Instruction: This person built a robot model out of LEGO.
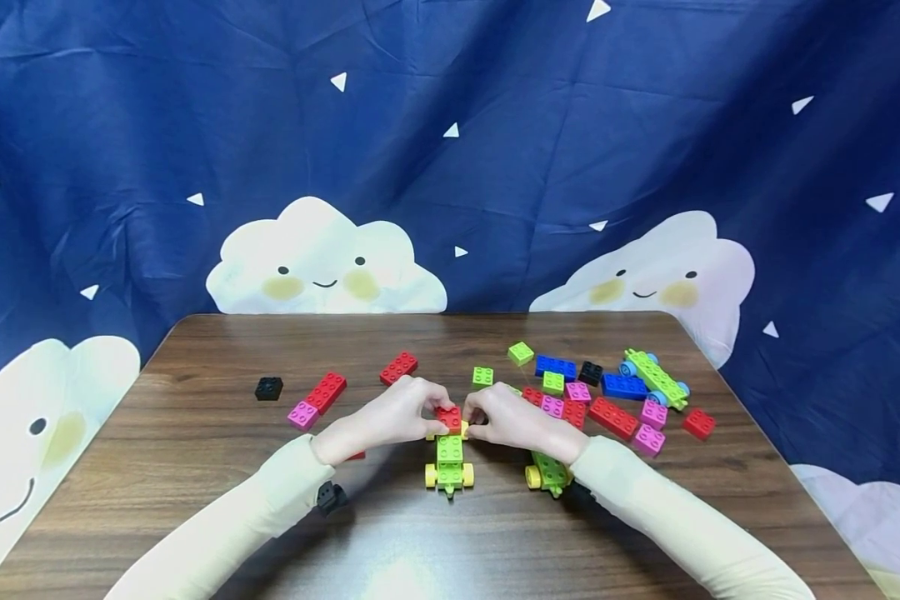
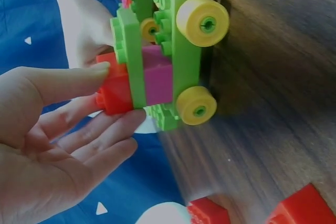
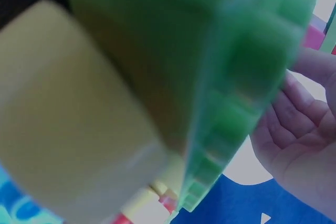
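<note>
Near the middle of the table stands a small toy car, its green wheeled base [image 1: 450, 477] carrying a pink brick [image 2: 159, 80] and a green plate [image 2: 135, 59]. A red brick [image 1: 448, 419] sits at the top of this stack. My left hand [image 1: 407, 410] pinches the red brick, thumb on its near side. From the other side my right hand [image 1: 504, 413] meets the car with curled fingers, beside the red brick and a yellow wheel. Its fingertips are partly hidden behind the brick in the left wrist view.
Beside my right wrist is a second green wheeled base [image 1: 552, 475], which fills much of the right wrist view. Red, pink, blue, green and black bricks lie to the right, with a blue-wheeled green base [image 1: 654, 379]. Red bricks [image 1: 326, 392] and a black brick [image 1: 268, 388] lie left.
</note>
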Available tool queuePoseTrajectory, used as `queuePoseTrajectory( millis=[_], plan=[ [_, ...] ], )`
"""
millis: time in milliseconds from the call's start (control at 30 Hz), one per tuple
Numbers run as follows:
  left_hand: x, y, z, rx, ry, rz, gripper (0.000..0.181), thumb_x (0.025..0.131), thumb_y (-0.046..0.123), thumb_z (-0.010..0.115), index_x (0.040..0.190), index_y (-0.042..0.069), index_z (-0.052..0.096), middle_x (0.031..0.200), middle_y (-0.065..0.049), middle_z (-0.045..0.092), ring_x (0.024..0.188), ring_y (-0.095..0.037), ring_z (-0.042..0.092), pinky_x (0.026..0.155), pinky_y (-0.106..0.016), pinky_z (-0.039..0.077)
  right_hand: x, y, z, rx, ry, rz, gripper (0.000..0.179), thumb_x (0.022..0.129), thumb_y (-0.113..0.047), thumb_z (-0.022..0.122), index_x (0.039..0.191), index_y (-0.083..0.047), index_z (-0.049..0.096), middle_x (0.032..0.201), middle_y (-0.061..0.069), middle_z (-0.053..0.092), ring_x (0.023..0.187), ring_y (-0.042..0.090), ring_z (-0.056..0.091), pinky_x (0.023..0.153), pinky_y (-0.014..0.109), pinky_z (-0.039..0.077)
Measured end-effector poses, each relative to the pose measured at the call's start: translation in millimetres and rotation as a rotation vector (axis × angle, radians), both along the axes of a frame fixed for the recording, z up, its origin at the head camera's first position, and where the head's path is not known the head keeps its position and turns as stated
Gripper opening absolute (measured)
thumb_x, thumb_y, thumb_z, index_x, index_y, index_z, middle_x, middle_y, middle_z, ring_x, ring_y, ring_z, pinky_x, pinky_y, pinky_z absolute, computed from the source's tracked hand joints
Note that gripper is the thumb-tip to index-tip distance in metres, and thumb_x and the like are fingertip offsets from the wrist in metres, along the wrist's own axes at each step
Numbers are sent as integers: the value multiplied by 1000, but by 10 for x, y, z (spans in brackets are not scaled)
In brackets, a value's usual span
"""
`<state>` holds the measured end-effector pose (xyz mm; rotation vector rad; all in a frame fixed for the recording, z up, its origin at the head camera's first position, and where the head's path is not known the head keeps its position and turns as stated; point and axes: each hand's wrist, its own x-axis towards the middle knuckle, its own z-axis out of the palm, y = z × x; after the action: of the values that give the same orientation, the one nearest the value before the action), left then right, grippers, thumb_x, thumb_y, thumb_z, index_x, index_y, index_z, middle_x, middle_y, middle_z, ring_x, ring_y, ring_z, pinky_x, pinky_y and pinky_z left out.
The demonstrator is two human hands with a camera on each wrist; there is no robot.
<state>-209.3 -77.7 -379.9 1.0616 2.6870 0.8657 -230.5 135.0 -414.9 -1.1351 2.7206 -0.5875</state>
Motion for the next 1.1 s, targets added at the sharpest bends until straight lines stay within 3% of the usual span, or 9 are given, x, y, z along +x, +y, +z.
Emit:
queuePoseTrajectory(
  millis=[400,933,1100],
  plan=[
    [1,-36,-61,43,-64,23,22,80,14,82,100,6,75,99,-6,78,93,-17,75,85,-32,59,20,0,-19,-10,4,7,8,86,-13,75,90,-7,71,85,3,74,76,10,68,69,18,54],
    [-37,-62,-77,49,-103,52,27,78,19,84,101,7,75,99,-5,78,91,-15,75,83,-28,59,-2,28,-18,-31,7,34,7,87,-13,75,91,-9,71,87,3,74,75,6,67,69,17,55],
    [-34,-75,-71,67,-115,54,28,79,18,84,102,6,74,100,-7,78,92,-16,74,84,-29,59,-9,81,52,-44,2,54,7,87,-13,75,91,-8,72,87,2,75,77,5,68,73,24,59]
  ],
)
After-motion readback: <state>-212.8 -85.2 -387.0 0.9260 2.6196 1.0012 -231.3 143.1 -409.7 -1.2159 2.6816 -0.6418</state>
